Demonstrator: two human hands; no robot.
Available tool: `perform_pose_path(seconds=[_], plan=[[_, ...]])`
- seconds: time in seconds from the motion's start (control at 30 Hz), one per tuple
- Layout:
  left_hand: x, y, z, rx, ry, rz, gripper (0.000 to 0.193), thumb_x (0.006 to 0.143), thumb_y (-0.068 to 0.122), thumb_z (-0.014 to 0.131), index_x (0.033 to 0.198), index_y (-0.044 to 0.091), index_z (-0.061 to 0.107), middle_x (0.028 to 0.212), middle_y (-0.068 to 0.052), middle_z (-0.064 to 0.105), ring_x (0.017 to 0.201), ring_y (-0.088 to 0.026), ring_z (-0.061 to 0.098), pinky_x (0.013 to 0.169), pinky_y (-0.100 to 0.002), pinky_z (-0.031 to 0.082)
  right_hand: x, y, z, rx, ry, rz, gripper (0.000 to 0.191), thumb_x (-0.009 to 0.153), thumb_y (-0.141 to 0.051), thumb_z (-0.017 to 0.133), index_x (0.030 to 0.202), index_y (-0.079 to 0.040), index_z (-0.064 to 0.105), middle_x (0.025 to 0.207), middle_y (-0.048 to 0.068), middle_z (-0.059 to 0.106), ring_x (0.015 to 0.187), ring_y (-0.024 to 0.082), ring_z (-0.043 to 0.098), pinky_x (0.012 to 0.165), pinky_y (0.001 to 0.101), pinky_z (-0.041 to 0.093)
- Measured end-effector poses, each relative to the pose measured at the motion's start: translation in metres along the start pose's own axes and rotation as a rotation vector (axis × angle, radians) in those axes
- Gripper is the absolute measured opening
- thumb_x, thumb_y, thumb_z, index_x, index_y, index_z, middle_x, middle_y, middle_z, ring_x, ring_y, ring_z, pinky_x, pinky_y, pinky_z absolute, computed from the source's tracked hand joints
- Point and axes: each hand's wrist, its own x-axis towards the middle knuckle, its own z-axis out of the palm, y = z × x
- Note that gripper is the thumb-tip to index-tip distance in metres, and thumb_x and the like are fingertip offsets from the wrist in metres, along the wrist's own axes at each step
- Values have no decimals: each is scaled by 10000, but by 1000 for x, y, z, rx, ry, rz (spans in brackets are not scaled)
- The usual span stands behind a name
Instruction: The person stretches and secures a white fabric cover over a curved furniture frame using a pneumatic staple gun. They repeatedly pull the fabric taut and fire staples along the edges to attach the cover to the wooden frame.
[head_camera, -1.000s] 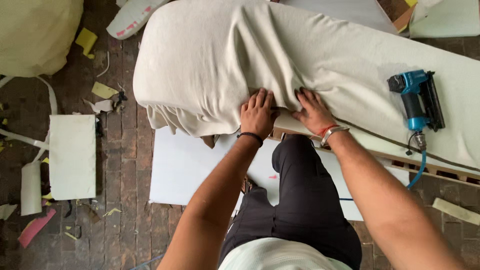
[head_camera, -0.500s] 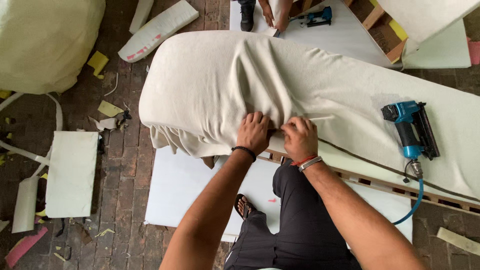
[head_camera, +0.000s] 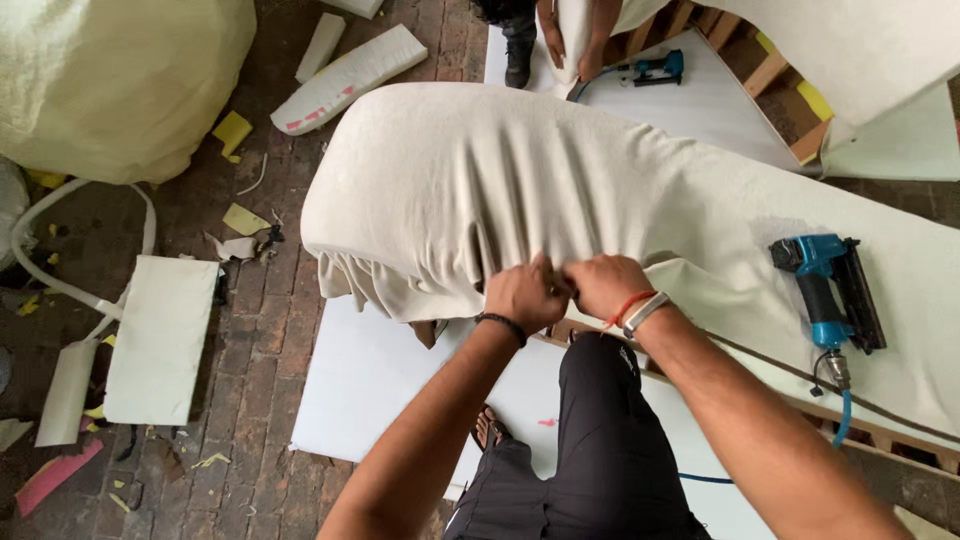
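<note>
Hands seen close together at the near edge of the padded piece. Left hand (head_camera: 527, 293) closed, fingers curled into the cream fabric (head_camera: 480, 190), a fold gathered in its grip; dark band worn at its wrist. Right hand (head_camera: 607, 285) just beside it, knuckles nearly touching, likewise clenched on the fabric edge; red cord and pale strap noted at the wrist. Fabric drawn in creases fanning away from both hands, draped over the rounded cushion form, loose pleats hanging at the end beyond the left hand. Below the hands, a white sheet (head_camera: 380, 380) laid on the brick floor (head_camera: 250, 400), dark trouser leg over it. To the right of the right hand, well apart, a blue pneumatic stapler (head_camera: 828, 290) rested on the fabric, blue hose trailing from it. Left of the left hand, a white foam slab (head_camera: 160, 335) and yellow scraps on the floor. Farther off, beyond the cushion, another person's hands (head_camera: 570, 40) seen at a second blue stapler (head_camera: 655, 68); large pale bundle (head_camera: 120, 80) at far left
</note>
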Motion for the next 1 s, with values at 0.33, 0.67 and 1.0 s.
perform_pose_path(seconds=[0.33, 0.67, 1.0], plan=[[-62, 6, 42, 17, 151, 105, 55, 785, 197, 686, 765, 170, 730, 708, -135, 710, 698, -357, 710, 606, -476, 552, -65, 4, 16, 101, -68, -66, 137, 693, -94, 640, 738, -168, 745, 735, 117, 728, 752, 336, 719, 697, 471, 555], [-98, 12, 54, -24, 215, 93, 63, 729, 111, 672, 743, 159, 710, 696, -82, 704, 655, -318, 695, 550, -447, 534, -84, -1, 25, 71, -193, -128, 131, 642, -46, 619, 621, -161, 679, 604, 90, 670, 624, 303, 677, 594, 467, 516], [-115, -19, 123, 22, 138, 56, 144, 793, 271, 749, 804, 130, 721, 879, -102, 741, 819, -335, 709, 695, -456, 554, -90, -13, 93, 49, -259, -109, 185, 661, -162, 691, 806, -202, 799, 815, 105, 754, 818, 333, 732, 734, 467, 584]])
